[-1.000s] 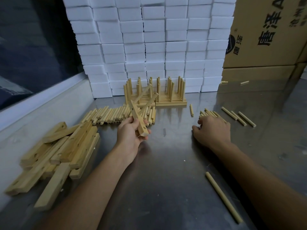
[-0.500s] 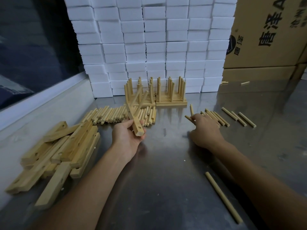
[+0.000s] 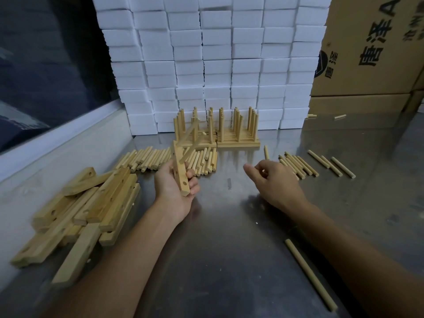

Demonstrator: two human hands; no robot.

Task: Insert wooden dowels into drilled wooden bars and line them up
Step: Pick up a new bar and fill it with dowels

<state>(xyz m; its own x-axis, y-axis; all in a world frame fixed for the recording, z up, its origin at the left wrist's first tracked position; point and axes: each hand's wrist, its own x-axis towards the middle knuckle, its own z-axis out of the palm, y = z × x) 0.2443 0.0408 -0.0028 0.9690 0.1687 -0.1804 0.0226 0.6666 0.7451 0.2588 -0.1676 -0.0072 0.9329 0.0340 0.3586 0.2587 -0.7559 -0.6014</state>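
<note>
Already a good part of the work appears done: on the steel table [image 3: 229, 226], against the wall of stacked white blocks [image 3: 206, 65], a row of finished bars [image 3: 216, 140] is lined up side by side, each fitted with upright dowels. Much is judged to be left, since a loose heap of drilled bars [image 3: 75, 214] lies at the left edge with its holes unfilled, and two stocks of loose dowels remain: a dense row [image 3: 165, 159] just in front of the finished bars and a smaller spread [image 3: 298, 165] to the right. One longer dowel [image 3: 309, 274] lies apart, near the right forearm.

The bar in hand [image 3: 180, 172] is held tilted up off the table; two dowels are seen standing out of its far end, while at least two nearer holes are open, so it is taken as half filled. It is gripped around its lower part by the left hand [image 3: 174, 189], palm turned up. The right hand [image 3: 275, 180] is raised just beside the smaller spread, fingers loosely curled; whether a dowel is pinched in it cannot be told.
</note>
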